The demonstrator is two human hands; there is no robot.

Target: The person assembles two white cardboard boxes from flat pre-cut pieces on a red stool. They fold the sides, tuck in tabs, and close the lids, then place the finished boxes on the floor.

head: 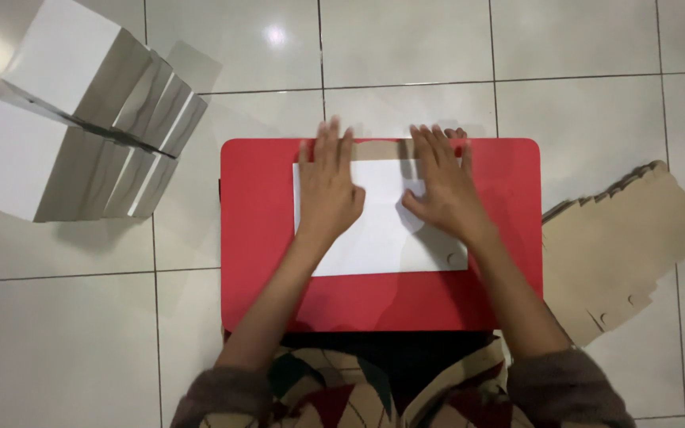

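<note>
Patterned cloth in brown, cream and dark red is seen nearest the camera, at six o'clock, where the person's lap (374,388) lies under the near edge of the red table (263,238). On that table a flat white card sheet (382,238) is laid, with a small round notch near its five o'clock corner. The left hand (328,190) is pressed flat on the sheet's ten o'clock part, fingers (334,147) stretched straight toward twelve o'clock and held close together, nothing gripped. The right hand (444,190) is laid flat at the sheet's one o'clock part, fingers spread a little, thumb pointing inward; nothing is clasped by it either. Under both sets of fingertips a brown strip (382,150) is shown along the sheet's far edge, apparently a flap turned over.

If a fold is being pressed, it is judged best done with even pressure from both palms, run outward from the middle along the far edge, the sheet kept square to the table.

Farther off on the tiled floor (596,119), a fanned pile of flat brown card blanks (636,238) is seen at three o'clock, and two stacks of white boxes (73,119) at ten o'clock.
</note>
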